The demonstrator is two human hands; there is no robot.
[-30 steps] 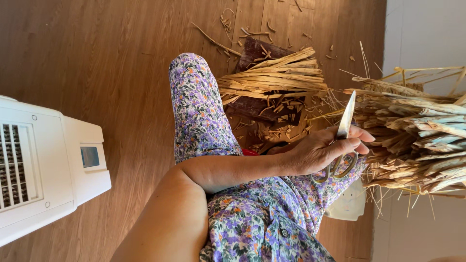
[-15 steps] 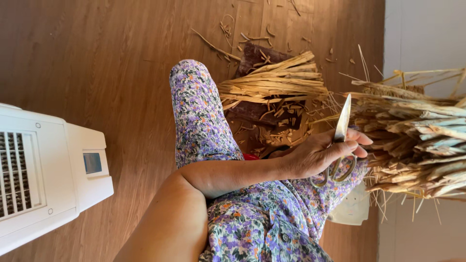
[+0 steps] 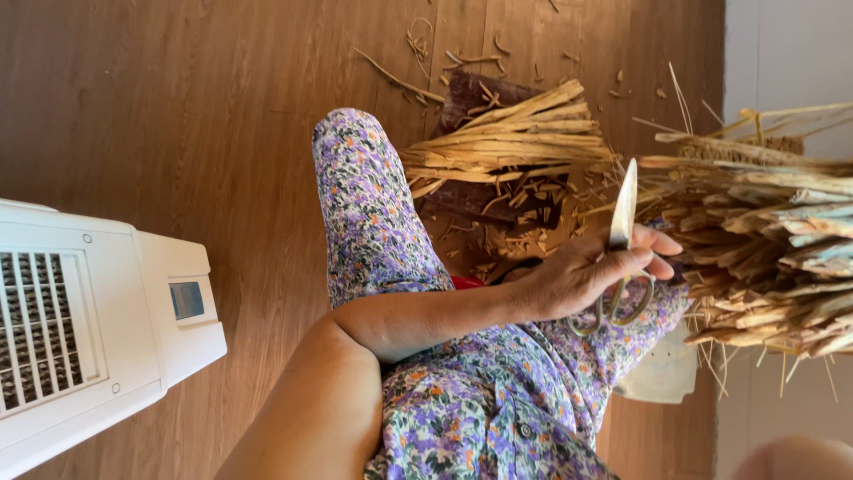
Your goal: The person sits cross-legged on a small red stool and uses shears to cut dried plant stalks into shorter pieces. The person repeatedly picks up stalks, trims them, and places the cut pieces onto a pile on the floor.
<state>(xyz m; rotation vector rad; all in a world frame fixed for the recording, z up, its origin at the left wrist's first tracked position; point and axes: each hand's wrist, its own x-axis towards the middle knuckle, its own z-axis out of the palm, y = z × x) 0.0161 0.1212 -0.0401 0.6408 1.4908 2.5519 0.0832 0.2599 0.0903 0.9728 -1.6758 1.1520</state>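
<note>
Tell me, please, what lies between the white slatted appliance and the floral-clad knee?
In the head view, only bare brown wood-grain floor separates the white slatted appliance from the floral-clad knee.

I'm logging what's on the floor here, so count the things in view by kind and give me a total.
Scissors, held in the one visible hand: 1
Bundles of dried straw-coloured strips, one on the floor and one at the right edge: 2
White appliance with a vent grille: 1
Total: 4

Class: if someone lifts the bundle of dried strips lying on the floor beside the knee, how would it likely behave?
The bundle of dried strips looks thin and papery, so probably light. No tie is visible and the ends splay, so strips would likely slide apart. Broken scraps beside it suggest it is brittle.
</note>
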